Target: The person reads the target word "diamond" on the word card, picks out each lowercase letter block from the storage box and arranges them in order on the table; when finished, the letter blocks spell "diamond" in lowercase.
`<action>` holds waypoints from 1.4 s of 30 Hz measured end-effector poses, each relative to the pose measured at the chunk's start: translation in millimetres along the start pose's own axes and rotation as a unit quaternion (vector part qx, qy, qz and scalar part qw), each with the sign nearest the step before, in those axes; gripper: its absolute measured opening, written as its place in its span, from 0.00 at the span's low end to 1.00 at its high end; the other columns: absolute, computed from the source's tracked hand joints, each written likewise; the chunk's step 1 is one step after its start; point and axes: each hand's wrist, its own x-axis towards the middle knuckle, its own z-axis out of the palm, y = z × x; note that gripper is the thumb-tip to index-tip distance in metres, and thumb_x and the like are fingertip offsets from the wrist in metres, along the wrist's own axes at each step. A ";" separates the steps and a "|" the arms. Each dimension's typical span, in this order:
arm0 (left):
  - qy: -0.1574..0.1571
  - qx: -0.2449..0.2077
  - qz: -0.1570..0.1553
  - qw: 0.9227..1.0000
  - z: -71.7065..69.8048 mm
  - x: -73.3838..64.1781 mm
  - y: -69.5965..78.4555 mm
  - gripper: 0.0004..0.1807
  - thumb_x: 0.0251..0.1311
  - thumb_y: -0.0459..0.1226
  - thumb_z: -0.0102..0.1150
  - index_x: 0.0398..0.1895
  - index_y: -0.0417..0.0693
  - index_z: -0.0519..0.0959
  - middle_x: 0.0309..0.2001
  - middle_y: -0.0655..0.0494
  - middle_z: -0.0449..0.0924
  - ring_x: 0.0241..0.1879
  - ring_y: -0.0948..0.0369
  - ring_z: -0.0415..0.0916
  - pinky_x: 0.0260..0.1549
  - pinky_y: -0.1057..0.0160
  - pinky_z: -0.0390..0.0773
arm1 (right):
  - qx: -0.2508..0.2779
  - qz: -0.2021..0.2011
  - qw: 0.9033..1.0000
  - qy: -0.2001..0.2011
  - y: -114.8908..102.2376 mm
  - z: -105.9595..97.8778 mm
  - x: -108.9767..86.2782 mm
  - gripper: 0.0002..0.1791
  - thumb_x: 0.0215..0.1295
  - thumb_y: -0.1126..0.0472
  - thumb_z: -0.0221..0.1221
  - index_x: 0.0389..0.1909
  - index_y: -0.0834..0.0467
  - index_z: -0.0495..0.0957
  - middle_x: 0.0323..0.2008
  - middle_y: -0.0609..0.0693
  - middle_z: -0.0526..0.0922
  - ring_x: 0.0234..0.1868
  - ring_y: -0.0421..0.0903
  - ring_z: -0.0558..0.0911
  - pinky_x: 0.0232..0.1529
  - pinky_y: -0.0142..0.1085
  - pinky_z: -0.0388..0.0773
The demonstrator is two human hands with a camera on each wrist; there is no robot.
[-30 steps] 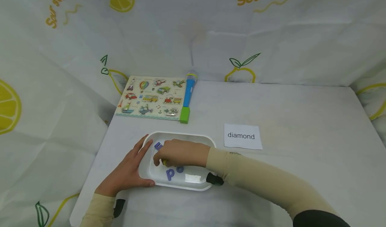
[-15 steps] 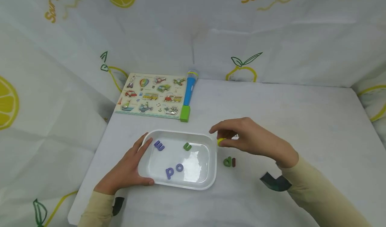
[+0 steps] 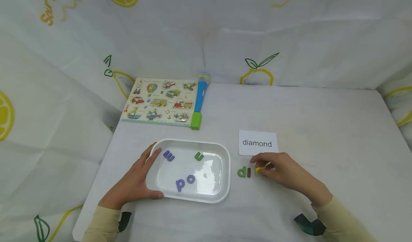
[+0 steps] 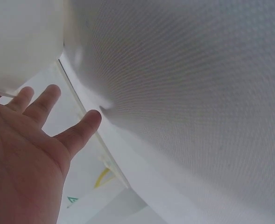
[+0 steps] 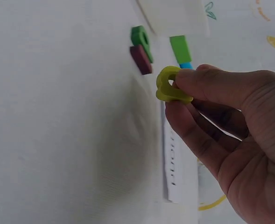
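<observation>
- Head view, left hand (image 3: 132,181): fingers extended and spread, thumb at the near corner and fingers at the far corner of the left end of a white tray (image 3: 164,177); well apart from the other hand.
- Head view, tray contents: purple E- or m-shaped letter (image 3: 168,155), far left; green u-shaped letter (image 3: 199,156), far side right of middle; purple ring-shaped letter (image 3: 191,179), and just beside it a purple p-shaped letter (image 3: 180,185), near side.
- Head view, right hand (image 3: 286,170): thumb and finger pinching a yellow letter (image 3: 258,170), right of the tray, just below the card (image 3: 257,143) printed "diamond".
- Head view, on the table (image 3: 322,127): green d-shaped letter (image 3: 241,172) and brown bar-shaped letter (image 3: 249,172), side by side between tray and yellow letter.
- Head view, far left of table: picture board (image 3: 161,102) with vehicles; blue microphone (image 3: 200,95), green-ended, along its right edge.
- Left wrist view: left palm and spread fingers; pale, blurred tray portion above them.
- Right wrist view: yellow letter, with a hole, clamped between thumb and fingertip; contact with the table cannot be told.
</observation>
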 end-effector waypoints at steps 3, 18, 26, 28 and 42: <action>0.002 -0.004 -0.003 1.000 -0.4 -0.7 0.7 0.75 0.31 0.71 0.76 0.83 0.59 0.48 0.81 0.51 0.39 0.69 0.37 0.58 0.55 0.32 0.71 | -0.008 -0.006 1.000 0.025 5.7 13.6 -3.7 0.18 0.56 0.74 0.70 0.46 0.56 0.84 0.37 0.40 0.84 0.38 0.35 0.80 0.39 0.36 0.83; 0.001 -0.001 -0.008 1.000 -0.5 -1.0 0.2 0.74 0.31 0.71 0.76 0.83 0.60 0.47 0.81 0.51 0.39 0.68 0.37 0.60 0.55 0.32 0.72 | -0.084 -0.078 0.987 0.114 13.6 30.8 -7.6 0.25 0.41 0.76 0.75 0.44 0.57 0.84 0.37 0.42 0.82 0.35 0.40 0.78 0.36 0.31 0.77; 0.001 -0.006 -0.003 1.000 -0.3 -0.1 0.9 0.74 0.32 0.70 0.77 0.83 0.60 0.47 0.81 0.50 0.39 0.68 0.38 0.60 0.55 0.33 0.72 | -0.079 -0.075 0.988 0.113 11.6 36.5 -6.8 0.25 0.43 0.76 0.75 0.43 0.55 0.84 0.35 0.39 0.80 0.32 0.38 0.76 0.33 0.31 0.76; 0.000 -0.008 -0.004 1.000 -0.7 -0.3 1.2 0.74 0.32 0.70 0.77 0.83 0.59 0.47 0.81 0.50 0.40 0.68 0.37 0.60 0.55 0.33 0.72 | -0.083 -0.074 0.988 0.111 10.1 36.7 -6.1 0.25 0.43 0.75 0.76 0.43 0.55 0.84 0.35 0.39 0.80 0.32 0.37 0.76 0.33 0.31 0.76; -0.002 -0.005 -0.006 1.000 -0.6 -1.4 1.3 0.74 0.33 0.70 0.76 0.83 0.60 0.47 0.81 0.51 0.38 0.69 0.38 0.58 0.56 0.34 0.71 | -0.093 -0.055 0.990 0.088 7.0 33.4 -6.0 0.26 0.44 0.74 0.76 0.46 0.54 0.84 0.37 0.38 0.80 0.33 0.37 0.75 0.35 0.32 0.76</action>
